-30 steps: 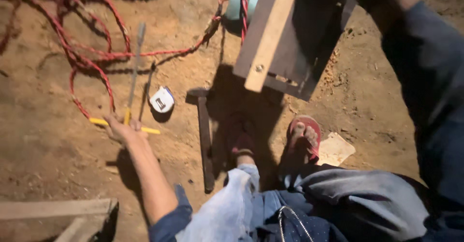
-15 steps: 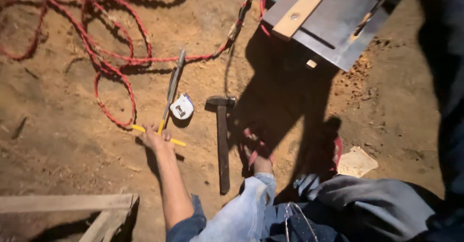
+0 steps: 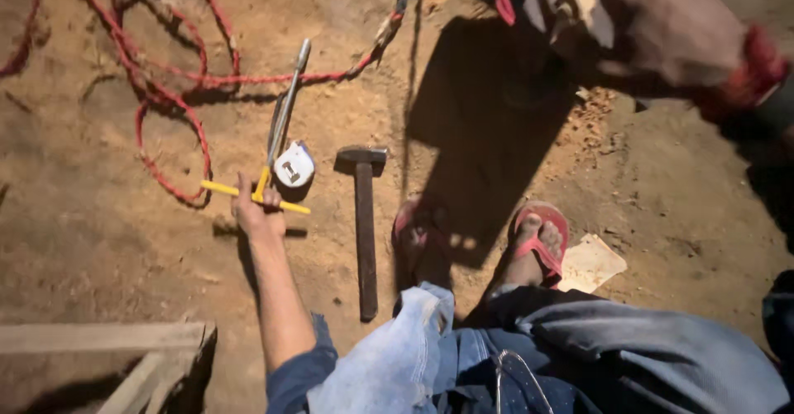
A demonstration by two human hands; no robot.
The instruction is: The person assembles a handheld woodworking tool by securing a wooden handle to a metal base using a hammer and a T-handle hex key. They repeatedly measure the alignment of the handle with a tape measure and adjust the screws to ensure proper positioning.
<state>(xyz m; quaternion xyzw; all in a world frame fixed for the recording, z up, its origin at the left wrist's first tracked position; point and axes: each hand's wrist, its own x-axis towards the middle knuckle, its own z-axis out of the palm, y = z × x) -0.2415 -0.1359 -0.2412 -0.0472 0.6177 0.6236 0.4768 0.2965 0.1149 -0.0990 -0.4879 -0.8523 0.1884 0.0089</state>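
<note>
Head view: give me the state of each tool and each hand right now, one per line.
Left hand: on the ground, fingers at the yellow-handled T-square.
Right hand: raised at top right, gripping a blurred object I cannot identify.
Tape measure: lying closed beside the T-square.
Hammer: flat on the dirt, untouched.
Red cord: loose, looped.

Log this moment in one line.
left hand: on yellow-handled square | right hand: raised, grasp unclear | hammer, tape measure: on dirt

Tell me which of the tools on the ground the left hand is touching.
The yellow-handled square: the left hand rests on its yellow crossbar. The tape measure and hammer lie untouched to its right.
</note>
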